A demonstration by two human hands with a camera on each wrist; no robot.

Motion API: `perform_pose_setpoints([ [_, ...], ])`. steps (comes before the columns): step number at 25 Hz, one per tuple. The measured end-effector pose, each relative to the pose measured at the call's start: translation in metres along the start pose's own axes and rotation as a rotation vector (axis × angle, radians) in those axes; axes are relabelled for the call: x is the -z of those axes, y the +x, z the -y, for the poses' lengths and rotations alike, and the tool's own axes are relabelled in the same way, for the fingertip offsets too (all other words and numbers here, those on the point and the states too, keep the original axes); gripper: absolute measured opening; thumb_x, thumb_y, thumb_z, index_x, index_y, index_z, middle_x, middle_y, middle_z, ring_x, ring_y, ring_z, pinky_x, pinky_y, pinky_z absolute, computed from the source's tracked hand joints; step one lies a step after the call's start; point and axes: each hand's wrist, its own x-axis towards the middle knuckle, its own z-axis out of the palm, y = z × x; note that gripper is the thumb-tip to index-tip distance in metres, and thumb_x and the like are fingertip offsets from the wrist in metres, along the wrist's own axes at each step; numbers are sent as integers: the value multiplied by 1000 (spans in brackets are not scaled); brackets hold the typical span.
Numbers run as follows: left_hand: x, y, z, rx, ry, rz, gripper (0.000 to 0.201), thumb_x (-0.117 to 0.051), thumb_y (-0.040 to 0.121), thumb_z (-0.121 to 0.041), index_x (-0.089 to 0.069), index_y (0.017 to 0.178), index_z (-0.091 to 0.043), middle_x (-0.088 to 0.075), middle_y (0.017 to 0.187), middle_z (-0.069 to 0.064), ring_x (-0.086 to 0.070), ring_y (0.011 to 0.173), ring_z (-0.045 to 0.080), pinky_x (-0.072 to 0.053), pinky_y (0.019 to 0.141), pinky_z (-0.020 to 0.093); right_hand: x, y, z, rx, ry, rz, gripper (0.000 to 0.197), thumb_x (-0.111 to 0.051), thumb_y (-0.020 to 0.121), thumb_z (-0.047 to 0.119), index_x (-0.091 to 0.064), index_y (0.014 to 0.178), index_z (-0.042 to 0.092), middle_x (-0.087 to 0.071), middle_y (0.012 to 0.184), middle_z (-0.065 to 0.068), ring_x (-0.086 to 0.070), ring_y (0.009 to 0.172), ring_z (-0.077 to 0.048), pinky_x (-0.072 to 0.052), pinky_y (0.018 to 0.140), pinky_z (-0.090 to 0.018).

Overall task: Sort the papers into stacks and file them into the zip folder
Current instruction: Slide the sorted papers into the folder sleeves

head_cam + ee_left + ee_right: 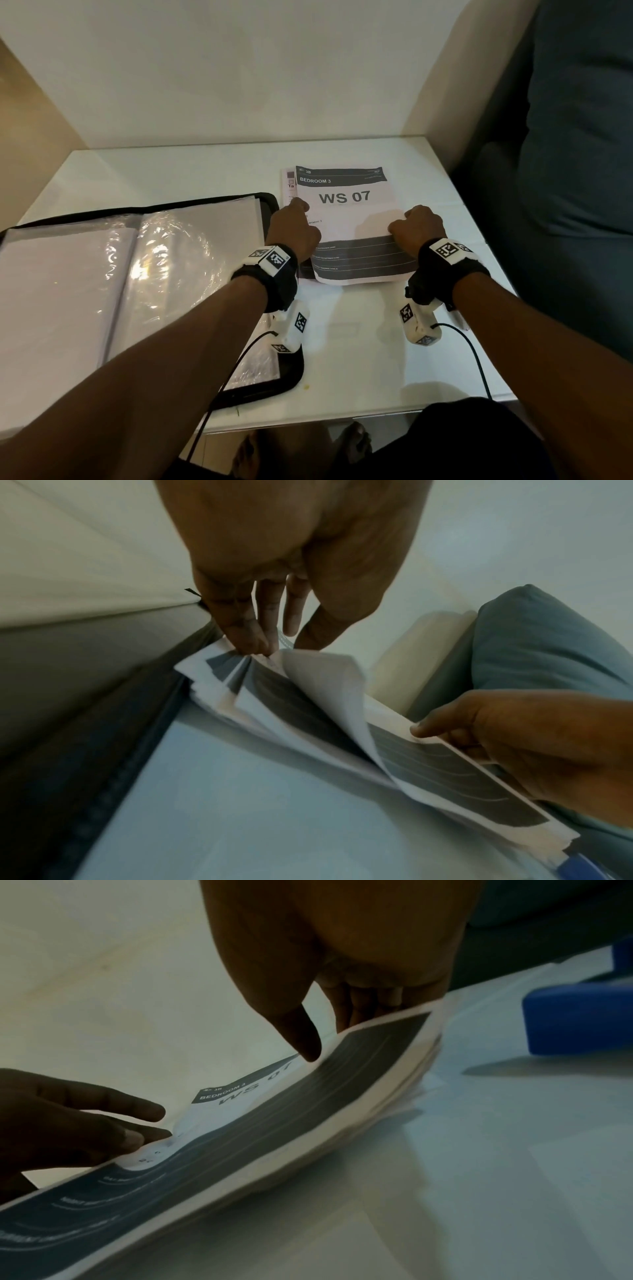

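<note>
**Both hands on the WS 07 stack, folder open and waiting**

While the zip folder lies unzipped just left of the paper stack, both hands work the stack itself. The left hand has its fingers curled down onto the stack's left edge, fingertips dug between fanned sheets, probably to separate them for sorting. The right hand pinches the stack's right side, thumb on top and fingers underneath, bowing the near edge up off the white table, likely so the pages can be riffled.

Hard to make out: how many sheets there are, what's printed below the top page, and most of the offset sheet poking out at the stack's far left corner. A blue object right of the stack is blurred, can't tell what it is.
</note>
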Motion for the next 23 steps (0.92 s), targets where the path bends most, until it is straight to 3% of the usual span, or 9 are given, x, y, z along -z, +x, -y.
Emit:
perform_pose_setpoints([
  [2,-2,-1,-2,-7,20,5,51,-65,86,-10,-56,135,-5,-65,129,15,-59,122,33,-46,106,38,3,2,0,-24,26,-5,17,-57,85,10,-46,72,10,-47,72,-5,-52,76,-30,-32,54,-25],
  [5,-2,-2,-5,-4,50,20,52,-64,87,-12,-55,138,-8,-58,134,16,-54,126,34,-43,105,35,8,2,2,-38,47,-15,8,-54,83,8,-49,77,10,-53,78,-10,-54,74,-32,-29,51,-25],
  [6,-1,-3,-5,-2,45,22,53,-64,87,-11,-54,139,-9,-56,136,16,-53,126,34,-42,104,34,7,3,1,-42,46,-19,4,-54,84,10,-53,88,8,-57,89,-14,-59,83,-34,-32,54,-25],
  [9,1,-4,-3,-23,21,36,55,-63,88,-10,-52,141,-8,-59,136,15,-55,126,33,-43,104,33,6,4,-2,-100,66,-26,39,-56,87,18,-54,122,0,-59,122,-22,-60,111,-41,-44,76,-31],
  [10,0,-4,-3,-32,7,36,54,-63,88,-9,-52,141,-8,-60,135,14,-56,124,32,-45,104,33,5,6,-4,-119,86,-24,43,-57,87,21,-53,124,0,-59,123,-21,-60,110,-40,-44,78,-34],
  [13,0,-3,-1,-38,-48,43,51,-61,90,-8,-52,141,-9,-63,132,10,-60,117,28,-45,96,26,9,8,-3,-132,199,17,31,-59,90,30,-56,109,6,-61,107,-12,-59,94,-30,-44,77,-34],
  [17,-2,-3,1,-41,-68,79,54,-58,90,-5,-50,143,-10,-63,134,11,-62,115,30,-51,99,34,11,12,1,-104,352,61,39,-70,88,29,-64,119,6,-67,115,-10,-63,101,-28,-52,92,-38],
  [20,-1,-4,3,-41,-58,118,62,-60,91,-8,-43,150,-10,-56,143,13,-56,127,32,-47,105,35,12,10,2,8,292,28,28,-68,92,21,-66,116,6,-66,106,-7,-61,96,-25,-50,84,-31],
  [23,4,-9,-4,-9,-138,115,73,-63,92,-13,-31,157,-11,-45,153,12,-48,137,31,-41,114,40,19,-3,2,65,431,8,24,-64,93,12,-63,116,9,-67,114,-9,-63,105,-30,-53,97,-44],
])
